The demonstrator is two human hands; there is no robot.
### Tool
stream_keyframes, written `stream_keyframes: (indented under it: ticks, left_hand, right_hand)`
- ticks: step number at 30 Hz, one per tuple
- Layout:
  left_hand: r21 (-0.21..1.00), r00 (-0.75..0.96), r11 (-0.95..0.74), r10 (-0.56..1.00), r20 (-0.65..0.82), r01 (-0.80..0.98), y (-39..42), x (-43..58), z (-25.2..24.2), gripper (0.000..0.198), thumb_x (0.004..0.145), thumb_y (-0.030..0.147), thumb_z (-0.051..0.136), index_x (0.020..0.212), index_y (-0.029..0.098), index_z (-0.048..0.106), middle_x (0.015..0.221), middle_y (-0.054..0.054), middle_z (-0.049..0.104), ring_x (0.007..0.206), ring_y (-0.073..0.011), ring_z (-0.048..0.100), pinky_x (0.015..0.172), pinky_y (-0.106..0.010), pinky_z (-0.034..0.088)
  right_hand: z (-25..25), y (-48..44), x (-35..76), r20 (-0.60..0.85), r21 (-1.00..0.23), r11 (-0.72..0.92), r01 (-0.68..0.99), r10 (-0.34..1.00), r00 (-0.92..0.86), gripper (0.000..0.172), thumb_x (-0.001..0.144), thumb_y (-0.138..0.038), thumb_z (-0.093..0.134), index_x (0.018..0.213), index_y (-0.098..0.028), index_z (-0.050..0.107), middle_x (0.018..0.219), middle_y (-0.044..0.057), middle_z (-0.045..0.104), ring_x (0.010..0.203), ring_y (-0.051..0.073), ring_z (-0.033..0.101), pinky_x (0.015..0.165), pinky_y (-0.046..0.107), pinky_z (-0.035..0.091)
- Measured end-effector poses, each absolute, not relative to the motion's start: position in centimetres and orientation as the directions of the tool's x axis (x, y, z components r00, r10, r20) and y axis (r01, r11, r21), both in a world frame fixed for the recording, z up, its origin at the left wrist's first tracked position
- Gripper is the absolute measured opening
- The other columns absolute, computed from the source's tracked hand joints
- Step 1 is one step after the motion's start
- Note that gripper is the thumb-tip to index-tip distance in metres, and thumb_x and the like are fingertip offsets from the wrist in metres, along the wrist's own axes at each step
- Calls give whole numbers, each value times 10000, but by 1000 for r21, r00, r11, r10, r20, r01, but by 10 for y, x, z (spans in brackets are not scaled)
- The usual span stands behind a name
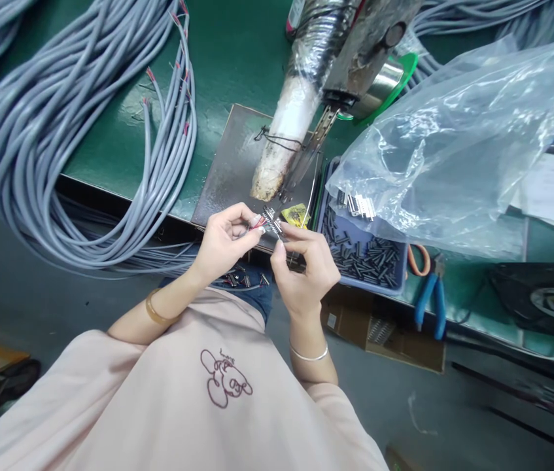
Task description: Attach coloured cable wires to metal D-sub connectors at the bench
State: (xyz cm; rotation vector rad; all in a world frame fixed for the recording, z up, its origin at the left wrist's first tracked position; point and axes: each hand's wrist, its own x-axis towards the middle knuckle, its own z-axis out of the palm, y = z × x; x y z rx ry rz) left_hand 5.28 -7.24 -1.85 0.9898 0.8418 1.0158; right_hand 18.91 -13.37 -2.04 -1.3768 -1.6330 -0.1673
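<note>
My left hand (227,241) is closed in a pinch around thin red and white wires (258,224), their ends fanned toward the connector. Close beside it, my right hand (307,267) pinches a small multi-pin connector (273,221) between thumb and index finger. The connector's row of metal pins shows between both hands; whether any wire touches a pin is too small to tell. Just beyond lie a crumpled yellow piece (296,214) and the metal rods of a fixture (301,171). On my lap, several wired connectors (244,280) lie at cable ends.
A plastic-wrapped tube (289,118) slants down over a dark plate (232,154). Coiled grey cables (85,131) fill the left. Rightward are a blue bin (389,288) of black tubes, a clear plastic bag (458,150), a solder spool (387,82) and blue-handled cutters (432,301).
</note>
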Motion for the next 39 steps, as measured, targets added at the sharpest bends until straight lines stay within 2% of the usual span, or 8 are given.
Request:
stream_keyframes:
  ticks: [5, 9, 12, 17, 23, 29, 34, 39]
  left_hand:
    - [929, 322, 204, 942, -101, -307, -76, 51, -17, 240, 701, 204, 800, 754, 172, 568, 615, 63, 576, 395, -4, 431, 371, -126, 334]
    - [922, 312, 215, 943, -111, -322, -79, 49, -19, 299, 689, 245, 839, 741, 173, 553, 666, 44, 605, 412, -7, 445, 375, -130, 357]
    - [925, 307, 196, 947, -92, -326, -79, 50, -22, 307, 674, 248, 844, 717, 169, 550, 727, 19, 643, 442, -12, 459, 378, -133, 367]
    - [942, 275, 126, 961, -38, -311, -77, 52, -20, 252, 676, 204, 813, 698, 162, 566, 738, 22, 650, 472, -12, 455, 412, -133, 378]
    - [963, 243, 57, 970, 9, -263, -74, 54, -19, 174, 676, 160, 762, 685, 158, 589, 751, 4, 657, 583, -56, 559, 514, -149, 459]
    - [971, 219, 31, 976, 22, -238, -72, 56, -18, 165, 664, 170, 749, 680, 164, 585, 752, 2, 657, 595, -63, 564, 521, -156, 457]
    - [971, 229, 49, 973, 7, -236, -72, 55, -15, 168, 656, 164, 755, 679, 166, 589, 739, 6, 645, 611, -67, 570, 539, -160, 465]
    - [956, 278, 127, 959, -51, -265, -70, 55, -14, 188, 627, 129, 752, 661, 160, 570, 726, 11, 655, 565, -48, 549, 503, -144, 446]
  right_hand:
    - [-19, -135, 186, 704, -498, 341, 797, 695, 143, 161, 887, -130, 687, 816, -239, 591, 929, 14, 788, 852, 161, 767, 751, 300, 604]
    - [-17, -136, 184, 646, -608, 323, 726, 732, 216, 181, 872, -124, 698, 770, -226, 589, 901, 10, 781, 843, 168, 768, 755, 312, 608]
    - [-15, -135, 184, 624, -632, 320, 706, 750, 219, 185, 868, -124, 701, 754, -223, 594, 893, 10, 778, 838, 174, 766, 749, 319, 609]
    - [-14, -133, 185, 636, -617, 328, 715, 743, 209, 182, 860, -110, 719, 768, -221, 608, 905, 3, 778, 854, 163, 761, 781, 314, 604]
    - [-14, -129, 187, 655, -595, 335, 731, 729, 199, 167, 870, -111, 713, 783, -224, 625, 890, -4, 774, 834, 156, 756, 762, 313, 606]
    - [-13, -127, 188, 656, -591, 318, 741, 724, 213, 145, 876, -143, 724, 783, -231, 653, 885, -8, 773, 839, 169, 757, 776, 336, 617]
    - [-11, -129, 187, 662, -572, 316, 757, 723, 198, 130, 871, -138, 736, 813, -237, 674, 896, -7, 776, 844, 168, 762, 784, 330, 626]
    - [-14, -131, 189, 697, -489, 348, 800, 708, 117, 174, 880, -116, 702, 801, -237, 606, 919, 13, 786, 846, 152, 765, 757, 281, 616]
